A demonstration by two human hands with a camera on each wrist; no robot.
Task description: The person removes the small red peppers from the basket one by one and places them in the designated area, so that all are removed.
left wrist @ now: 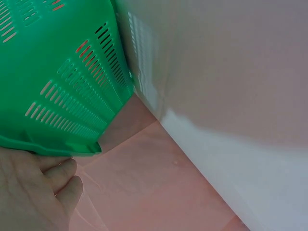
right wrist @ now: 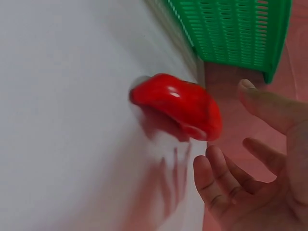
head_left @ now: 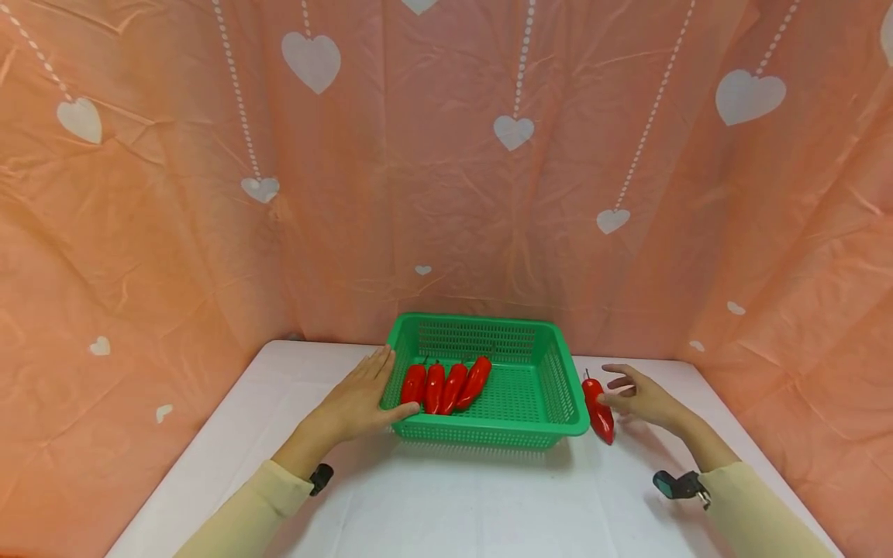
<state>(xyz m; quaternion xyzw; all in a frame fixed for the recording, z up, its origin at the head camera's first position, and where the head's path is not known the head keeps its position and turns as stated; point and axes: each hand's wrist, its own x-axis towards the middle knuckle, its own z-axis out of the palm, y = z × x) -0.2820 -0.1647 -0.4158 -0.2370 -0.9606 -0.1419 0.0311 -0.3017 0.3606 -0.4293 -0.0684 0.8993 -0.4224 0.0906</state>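
A green plastic basket (head_left: 488, 428) stands on the white table with several red peppers (head_left: 455, 387) lying side by side in its left half. My left hand (head_left: 359, 395) rests against the basket's left front corner, fingers straight along the side and thumb over the front rim. In the left wrist view part of that hand (left wrist: 33, 187) shows under the rim. Just right of the basket, a single red pepper (head_left: 598, 411) lies on the table. Beside it is my right hand (head_left: 645, 399), fingers spread; the right wrist view shows a gap between them and the pepper (right wrist: 178, 103).
White cloth (head_left: 432, 504) covers the table. Orange-pink curtains (head_left: 446, 194) printed with white hearts hang behind it and on both sides. A dark device (head_left: 321, 479) sits at the left wrist and another (head_left: 680, 486) at the right.
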